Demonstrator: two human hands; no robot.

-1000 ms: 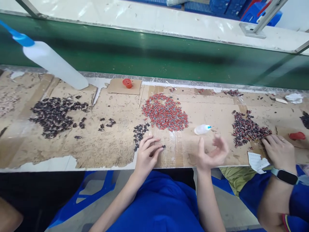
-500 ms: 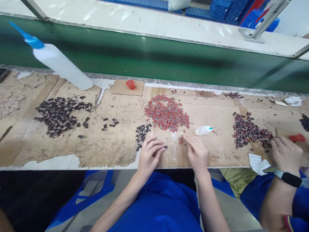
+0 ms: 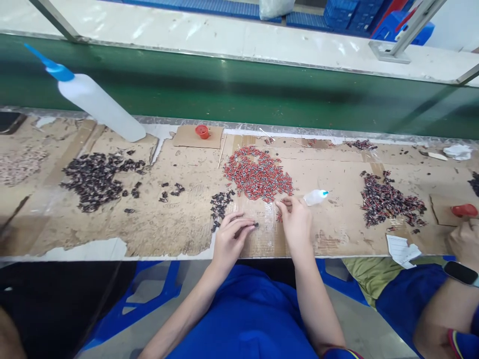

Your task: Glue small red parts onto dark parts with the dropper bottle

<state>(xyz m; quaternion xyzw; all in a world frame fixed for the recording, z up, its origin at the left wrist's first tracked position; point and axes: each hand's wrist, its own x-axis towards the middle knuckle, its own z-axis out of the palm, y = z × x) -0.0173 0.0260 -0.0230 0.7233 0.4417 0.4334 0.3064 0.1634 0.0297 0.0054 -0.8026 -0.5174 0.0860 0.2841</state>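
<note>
Between the thumb and fingers of my left hand (image 3: 232, 235) is a small black part (image 3: 256, 224), held just above the cardboard. Beside that hand lies a small heap of black parts (image 3: 220, 203). My right hand (image 3: 297, 219) has its fingers bent together at the lower right edge of a pile of small red-and-grey pieces (image 3: 256, 172); whether a piece is between the fingertips is too small to tell. A few loose red pieces (image 3: 279, 217) lie beside its thumb. Just right of this hand a small white bottle with a blue tip (image 3: 315, 197) lies on its side.
Cardboard (image 3: 168, 224) covers the bench. A large white bottle (image 3: 101, 107) leans at back left, above a black heap (image 3: 95, 179). A red cup (image 3: 202, 131) sits at the back. On the right are a mixed pile (image 3: 389, 202) and a co-worker's hand (image 3: 466, 242).
My right hand has moved up and left, from the loose red pieces to the pile's edge. My left hand stays nearly still with the black part. The co-worker's hand has moved right, off the mixed pile.
</note>
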